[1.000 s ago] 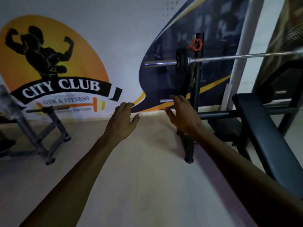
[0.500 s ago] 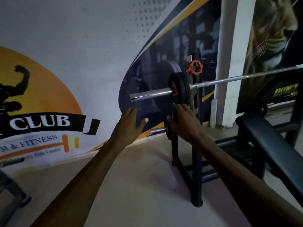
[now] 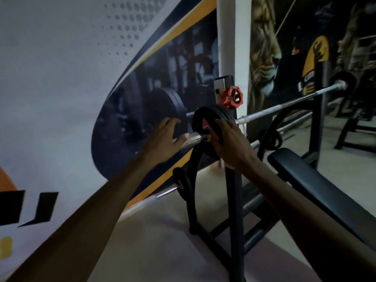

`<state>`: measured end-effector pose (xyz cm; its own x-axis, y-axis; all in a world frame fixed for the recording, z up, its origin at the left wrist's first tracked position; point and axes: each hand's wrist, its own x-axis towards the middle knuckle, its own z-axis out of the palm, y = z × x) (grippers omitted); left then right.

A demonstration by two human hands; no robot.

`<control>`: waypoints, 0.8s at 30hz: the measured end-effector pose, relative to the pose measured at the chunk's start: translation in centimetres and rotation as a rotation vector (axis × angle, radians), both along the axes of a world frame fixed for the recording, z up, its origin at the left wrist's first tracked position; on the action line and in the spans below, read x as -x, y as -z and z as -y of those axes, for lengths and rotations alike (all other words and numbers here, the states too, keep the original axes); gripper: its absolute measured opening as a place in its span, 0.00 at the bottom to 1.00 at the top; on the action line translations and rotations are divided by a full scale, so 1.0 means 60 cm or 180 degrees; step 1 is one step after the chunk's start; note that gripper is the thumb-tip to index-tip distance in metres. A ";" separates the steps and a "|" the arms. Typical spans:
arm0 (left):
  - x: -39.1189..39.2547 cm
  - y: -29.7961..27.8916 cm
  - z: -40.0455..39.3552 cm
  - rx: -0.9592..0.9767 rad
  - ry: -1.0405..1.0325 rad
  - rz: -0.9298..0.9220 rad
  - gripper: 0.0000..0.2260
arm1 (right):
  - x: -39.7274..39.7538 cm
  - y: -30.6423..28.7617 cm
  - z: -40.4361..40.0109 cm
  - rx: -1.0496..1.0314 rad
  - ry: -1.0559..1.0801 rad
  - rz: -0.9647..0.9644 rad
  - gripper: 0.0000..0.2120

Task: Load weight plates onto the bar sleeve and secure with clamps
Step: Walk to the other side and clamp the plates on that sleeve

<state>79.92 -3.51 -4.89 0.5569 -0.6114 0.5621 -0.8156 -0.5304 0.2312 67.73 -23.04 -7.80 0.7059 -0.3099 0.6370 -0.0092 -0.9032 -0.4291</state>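
Both hands open: left hand [image 3: 165,137] over chrome bar sleeve [image 3: 193,138], right hand [image 3: 231,143] against black weight plate [image 3: 205,124].

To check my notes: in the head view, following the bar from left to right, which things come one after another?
left hand → bare bar sleeve → weight plates → right hand → long bar shaft → far plate

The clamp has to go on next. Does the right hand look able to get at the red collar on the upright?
Probably yes. The right hand rests on the weight plate, and the red collar sits just above on the rack upright, with nothing visible between them.
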 end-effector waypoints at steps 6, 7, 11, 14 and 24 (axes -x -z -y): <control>-0.177 -0.082 0.052 -0.0669 0.0745 -0.0219 0.23 | -0.100 -0.052 0.011 0.0077 0.0594 0.0232 0.22; -0.201 -0.090 0.061 -0.0739 0.0837 -0.0282 0.22 | -0.112 -0.059 0.015 0.0101 0.0708 0.0215 0.21; -0.274 -0.099 0.104 -0.0735 0.1317 -0.0531 0.23 | -0.152 -0.085 0.051 0.0087 0.0969 0.0261 0.21; -0.307 -0.089 0.152 -0.0637 0.1662 -0.0627 0.26 | -0.181 -0.102 0.092 0.0024 0.1212 0.0235 0.19; -0.373 -0.056 0.296 -0.0444 0.2463 -0.0842 0.23 | -0.247 -0.152 0.227 -0.1553 0.1239 0.0118 0.37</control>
<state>102.28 -21.27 -1.52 0.0533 -0.9306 0.3621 -0.8897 0.1204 0.4403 82.57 -36.64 1.31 0.4628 -0.8013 0.3792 -0.2754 -0.5366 -0.7977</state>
